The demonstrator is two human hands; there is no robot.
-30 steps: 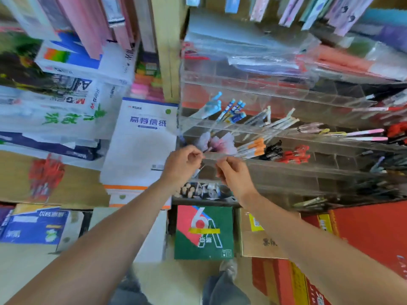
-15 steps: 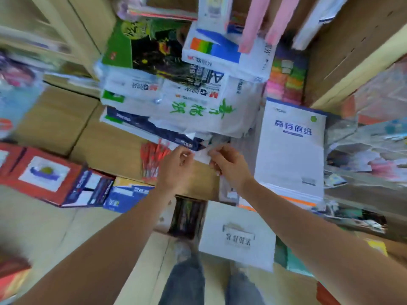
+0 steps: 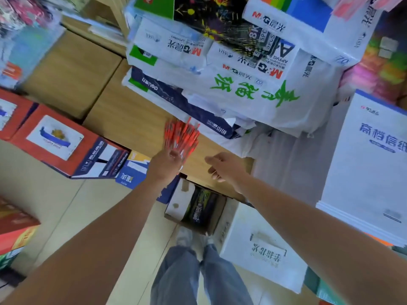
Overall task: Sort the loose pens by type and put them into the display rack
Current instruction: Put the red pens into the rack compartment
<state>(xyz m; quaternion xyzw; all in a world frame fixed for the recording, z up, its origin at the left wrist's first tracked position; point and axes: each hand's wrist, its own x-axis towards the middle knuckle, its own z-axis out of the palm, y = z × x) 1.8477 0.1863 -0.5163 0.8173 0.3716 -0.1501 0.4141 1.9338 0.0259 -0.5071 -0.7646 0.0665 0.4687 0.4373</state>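
- the red pens [image 3: 182, 135] lie fanned on the cardboard box [image 3: 123, 115], just in front of the paper packs [image 3: 242, 84]; the display rack is out of view.
- your left hand [image 3: 166, 165] meets their near ends; blur hides whether its fingers close round them.
- your right hand [image 3: 224, 168] hovers just to the right, fingers loose, holding nothing.
- gather the bundle whole, tips aligned, and cup the strays with your right hand.

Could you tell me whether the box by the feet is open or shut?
Open: the box has flaps apart, dark packs visible inside.
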